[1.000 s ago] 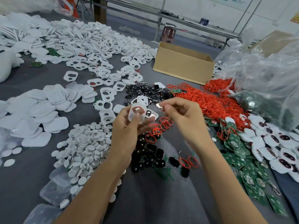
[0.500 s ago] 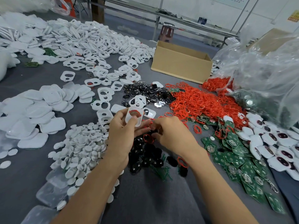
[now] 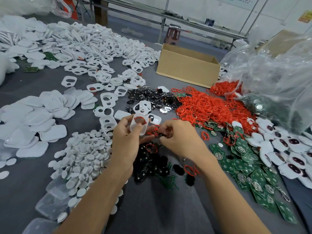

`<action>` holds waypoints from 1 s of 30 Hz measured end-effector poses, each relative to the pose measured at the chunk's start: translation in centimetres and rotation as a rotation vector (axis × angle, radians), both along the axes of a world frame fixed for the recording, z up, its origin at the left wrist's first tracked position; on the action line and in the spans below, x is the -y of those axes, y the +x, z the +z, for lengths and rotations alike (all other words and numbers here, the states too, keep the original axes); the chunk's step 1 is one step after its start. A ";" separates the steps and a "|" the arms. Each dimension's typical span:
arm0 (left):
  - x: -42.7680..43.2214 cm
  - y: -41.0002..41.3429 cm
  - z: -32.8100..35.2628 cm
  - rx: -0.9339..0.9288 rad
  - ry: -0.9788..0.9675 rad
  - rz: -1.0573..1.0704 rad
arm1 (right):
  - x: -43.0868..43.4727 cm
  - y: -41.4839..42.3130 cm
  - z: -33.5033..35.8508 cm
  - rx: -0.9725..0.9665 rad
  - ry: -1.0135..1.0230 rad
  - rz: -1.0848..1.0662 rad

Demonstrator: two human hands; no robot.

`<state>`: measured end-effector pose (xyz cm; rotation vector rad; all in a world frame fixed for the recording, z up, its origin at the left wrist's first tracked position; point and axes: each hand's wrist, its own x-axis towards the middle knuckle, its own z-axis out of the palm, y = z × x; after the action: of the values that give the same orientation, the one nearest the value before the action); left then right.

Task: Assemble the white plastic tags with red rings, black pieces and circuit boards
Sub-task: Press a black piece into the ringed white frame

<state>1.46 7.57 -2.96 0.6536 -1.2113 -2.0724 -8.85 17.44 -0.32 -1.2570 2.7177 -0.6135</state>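
On the grey table (image 3: 152,208), mid-frame, the left hand (image 3: 125,142) grips a ringed white tag (image 3: 138,126); the right hand (image 3: 179,138) pinches what looks like a black piece (image 3: 161,135), likely seated next.

Grey table (image 3: 152,208), white tag shells (image 3: 104,46), red rings (image 3: 207,105), green circuit boards (image 3: 249,166), cardboard box (image 3: 187,70)

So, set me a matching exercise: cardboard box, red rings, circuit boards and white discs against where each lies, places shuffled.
Things:
1 cardboard box
2 red rings
3 circuit boards
4 white discs

Places:
A near left part of the table
B heaped between the box and the circuit boards
C back of the table
D near right part of the table

Pairs: 1-C, 2-B, 3-D, 4-A
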 end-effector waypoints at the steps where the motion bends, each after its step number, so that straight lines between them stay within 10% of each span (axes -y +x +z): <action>1: 0.0 0.0 0.0 0.007 -0.003 0.004 | -0.1 -0.2 0.2 0.030 -0.058 -0.021; 10: -0.2 0.0 -0.4 0.055 -0.048 -0.040 | 0.1 0.9 1.9 0.238 -0.526 0.057; 30: -0.6 -0.1 -0.4 -0.004 -0.076 -0.165 | 1.1 2.3 0.6 0.105 -0.657 -0.057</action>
<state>1.37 8.18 -3.40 0.5296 -1.3752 -2.1477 -6.54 16.35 0.26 -1.1922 2.5481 -1.6194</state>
